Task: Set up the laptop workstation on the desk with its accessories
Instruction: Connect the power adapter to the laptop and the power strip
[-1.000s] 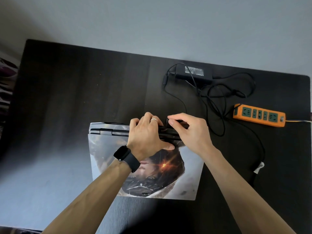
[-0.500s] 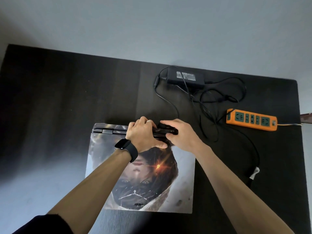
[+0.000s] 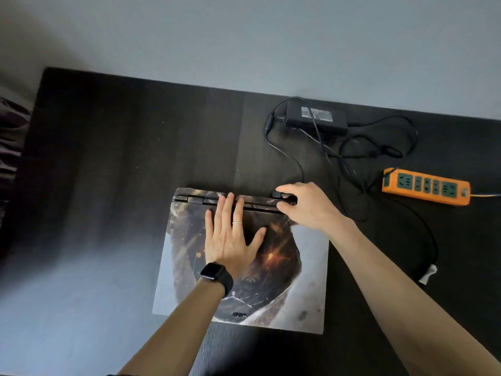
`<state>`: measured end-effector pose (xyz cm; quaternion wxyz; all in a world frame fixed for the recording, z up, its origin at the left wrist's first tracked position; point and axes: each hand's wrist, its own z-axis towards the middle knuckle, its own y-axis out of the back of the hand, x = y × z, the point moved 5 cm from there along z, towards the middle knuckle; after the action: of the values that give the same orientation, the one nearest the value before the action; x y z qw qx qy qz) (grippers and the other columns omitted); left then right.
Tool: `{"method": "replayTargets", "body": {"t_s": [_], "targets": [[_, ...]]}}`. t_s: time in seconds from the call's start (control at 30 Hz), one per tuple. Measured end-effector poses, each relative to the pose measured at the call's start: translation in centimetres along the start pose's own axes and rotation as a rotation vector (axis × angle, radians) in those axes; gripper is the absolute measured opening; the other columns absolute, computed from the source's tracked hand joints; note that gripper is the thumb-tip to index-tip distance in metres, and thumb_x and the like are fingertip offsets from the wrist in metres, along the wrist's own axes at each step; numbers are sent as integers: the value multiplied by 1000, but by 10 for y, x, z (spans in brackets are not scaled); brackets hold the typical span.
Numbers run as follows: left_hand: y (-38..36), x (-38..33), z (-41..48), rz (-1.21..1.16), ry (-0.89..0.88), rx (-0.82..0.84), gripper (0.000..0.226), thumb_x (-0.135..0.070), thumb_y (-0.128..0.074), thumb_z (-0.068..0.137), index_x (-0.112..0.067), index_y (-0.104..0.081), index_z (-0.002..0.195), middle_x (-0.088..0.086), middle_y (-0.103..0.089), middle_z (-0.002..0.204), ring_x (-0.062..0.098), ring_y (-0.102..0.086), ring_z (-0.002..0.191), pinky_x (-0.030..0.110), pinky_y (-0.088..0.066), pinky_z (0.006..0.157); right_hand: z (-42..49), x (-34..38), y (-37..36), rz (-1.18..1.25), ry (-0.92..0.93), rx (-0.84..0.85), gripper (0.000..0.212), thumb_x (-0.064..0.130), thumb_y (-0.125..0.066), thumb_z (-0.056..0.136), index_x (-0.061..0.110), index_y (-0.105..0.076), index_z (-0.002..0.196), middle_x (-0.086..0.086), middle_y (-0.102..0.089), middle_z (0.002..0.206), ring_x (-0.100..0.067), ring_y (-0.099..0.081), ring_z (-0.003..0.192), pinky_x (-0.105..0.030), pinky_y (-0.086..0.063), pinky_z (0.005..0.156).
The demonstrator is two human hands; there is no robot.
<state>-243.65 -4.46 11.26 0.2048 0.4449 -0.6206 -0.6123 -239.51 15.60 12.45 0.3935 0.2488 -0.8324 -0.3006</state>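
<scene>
2 hands meet the closed laptop (image 3: pixel 306 280): left hand (image 3: pixel 230 240) flat, fingers spread; right hand (image 3: pixel 309 207) fingers pinching the charger plug (image 3: pixel 286 198).

Left hand (image 3: pixel 230 240) lies flat on closed laptop (image 3: pixel 303 280); right hand (image 3: pixel 309 207) pinches charger plug (image 3: pixel 284 198) at its rear edge.

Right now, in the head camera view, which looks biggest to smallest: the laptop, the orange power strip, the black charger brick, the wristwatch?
1. Laptop, by far.
2. Orange power strip.
3. Charger brick, close to the strip but farther from the camera, so this ranking is unsure.
4. Wristwatch, smallest even though nearest.
</scene>
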Motion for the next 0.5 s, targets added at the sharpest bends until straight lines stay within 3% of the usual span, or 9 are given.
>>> {"method": "replayTargets", "body": {"t_s": [0.1, 0.2, 0.5], "targets": [[-7, 3, -8, 27, 12, 43, 83, -65, -39, 93, -19, -16, 158, 4, -11, 166, 21, -5, 153, 54, -11, 121, -3, -2, -1, -153, -2, -36, 41, 32, -53, 99, 33, -58, 139, 0, -58, 136, -30, -45, 127, -48, -48, 99], [-10, 4, -8, 51, 25, 64, 84, -66, -35, 94, -20, -9, 159, 2, -4, 166, 19, -1, 153, 54, -10, 121, -15, -8, -9, -142, -15, -93, 44, 32, -52, 99, 38, -54, 142, 4, -49, 140, -27, -39, 131, -50, -47, 99], [-16, 5, -7, 85, 25, 55, 84, -67, -30, 94, -20, -2, 159, 1, 1, 166, 19, 4, 153, 54, -8, 122, -27, -6, -31, -144, -44, -212, 69, 35, -40, 82, 41, -41, 150, 8, -44, 144, -23, -32, 138, -52, -28, 113]]}}
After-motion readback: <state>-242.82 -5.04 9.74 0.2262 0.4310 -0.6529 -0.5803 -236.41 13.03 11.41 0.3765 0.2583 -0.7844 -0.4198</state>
